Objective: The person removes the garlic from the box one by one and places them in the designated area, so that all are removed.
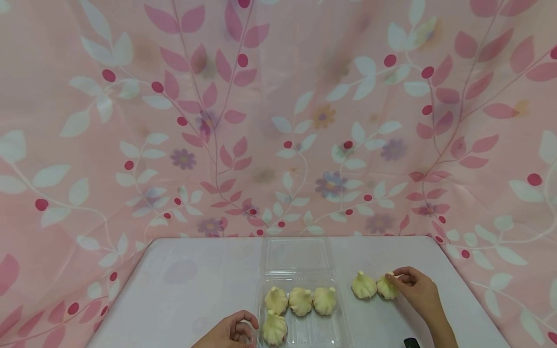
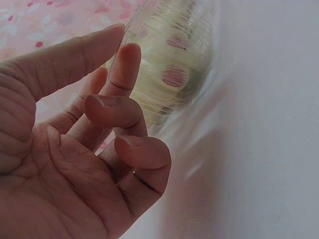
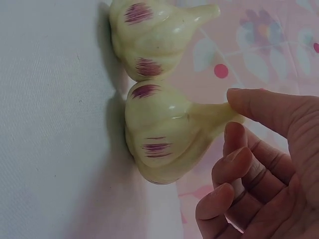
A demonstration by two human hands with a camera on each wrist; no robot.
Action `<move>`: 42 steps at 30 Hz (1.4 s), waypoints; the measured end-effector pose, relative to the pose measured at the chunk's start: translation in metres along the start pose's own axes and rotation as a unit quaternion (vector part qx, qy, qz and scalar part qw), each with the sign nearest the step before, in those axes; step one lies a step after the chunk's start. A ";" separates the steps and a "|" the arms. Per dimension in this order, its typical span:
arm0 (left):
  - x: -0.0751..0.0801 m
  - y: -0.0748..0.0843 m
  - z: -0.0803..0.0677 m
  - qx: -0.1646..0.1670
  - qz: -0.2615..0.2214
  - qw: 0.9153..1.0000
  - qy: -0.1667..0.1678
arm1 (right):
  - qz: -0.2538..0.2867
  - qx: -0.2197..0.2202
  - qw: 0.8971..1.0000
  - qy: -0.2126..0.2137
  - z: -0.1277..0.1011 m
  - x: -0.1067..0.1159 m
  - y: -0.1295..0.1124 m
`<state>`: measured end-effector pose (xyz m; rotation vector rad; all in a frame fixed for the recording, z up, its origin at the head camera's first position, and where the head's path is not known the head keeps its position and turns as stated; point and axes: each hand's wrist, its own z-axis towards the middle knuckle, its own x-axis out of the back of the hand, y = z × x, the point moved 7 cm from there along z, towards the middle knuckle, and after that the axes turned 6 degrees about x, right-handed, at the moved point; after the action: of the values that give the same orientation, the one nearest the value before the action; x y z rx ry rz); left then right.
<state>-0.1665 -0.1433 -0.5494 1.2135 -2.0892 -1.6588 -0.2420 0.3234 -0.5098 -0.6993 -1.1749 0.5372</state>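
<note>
From the head view, your right hand [image 1: 417, 286] rests on the white table [image 1: 187, 299] with its fingertips at the stem of a garlic bulb [image 1: 386, 288], which stands touching a second loose bulb [image 1: 363, 286] just to its left. Between your hands lies a clear clamshell box [image 1: 304, 333] with its lid [image 1: 297, 255] folded back open; three bulbs sit in a row along its far side and a fourth bulb [image 1: 274, 328] sits in the near-left corner. Your left hand [image 1: 228, 332] is curled at the box's left edge, beside that fourth bulb. From the left wrist view, your left hand [image 2: 75, 164] shows its index finger and thumb lying against the ribbed clear wall of the box [image 2: 149, 30], with a pale bulb seen through the plastic; the other fingers [image 2: 142, 152] are bent loosely and hold nothing. From the right wrist view, your right hand [image 3: 264, 169] has the thumb tip touching the stem of the nearer garlic bulb [image 3: 162, 134]; the fingers are curled just below the stem, and you cannot tell whether they pinch it. The second bulb [image 3: 149, 37] presses against the first, both on the table.
</note>
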 end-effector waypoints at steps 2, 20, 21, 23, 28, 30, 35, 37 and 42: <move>0.000 0.000 0.000 -0.001 0.000 1.000 -0.001 | -0.004 0.005 1.000 -0.003 0.000 -0.001 0.000; 0.002 -0.002 0.000 -0.008 -0.003 1.000 -0.010 | 0.008 0.039 0.999 0.001 -0.006 0.006 -0.022; 0.002 -0.002 0.001 -0.008 -0.003 1.000 -0.010 | 0.009 0.042 0.999 0.002 -0.006 0.006 -0.023; 0.002 -0.003 0.001 -0.009 -0.004 1.000 -0.011 | 0.010 0.050 0.999 0.004 -0.007 0.006 -0.026; 0.002 -0.003 0.001 -0.016 -0.006 1.000 -0.014 | 0.020 0.061 0.998 0.003 -0.009 0.006 -0.033; 0.001 -0.003 0.001 -0.015 -0.008 1.000 -0.014 | 0.025 0.062 0.998 0.001 -0.010 0.004 -0.035; 0.001 -0.002 0.001 -0.024 -0.004 1.000 -0.019 | 0.032 0.069 0.997 -0.005 -0.010 -0.001 -0.042; 0.001 -0.002 0.001 -0.026 -0.004 0.999 -0.022 | 0.034 0.070 0.997 -0.008 -0.011 -0.003 -0.045; 0.001 -0.001 0.001 -0.019 -0.008 1.000 -0.024 | 0.042 0.079 0.996 -0.008 -0.013 -0.007 -0.054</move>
<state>-0.1672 -0.1427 -0.5509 1.1939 -2.0712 -1.7417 -0.2300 0.2794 -0.4771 -0.6105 -1.1087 0.7005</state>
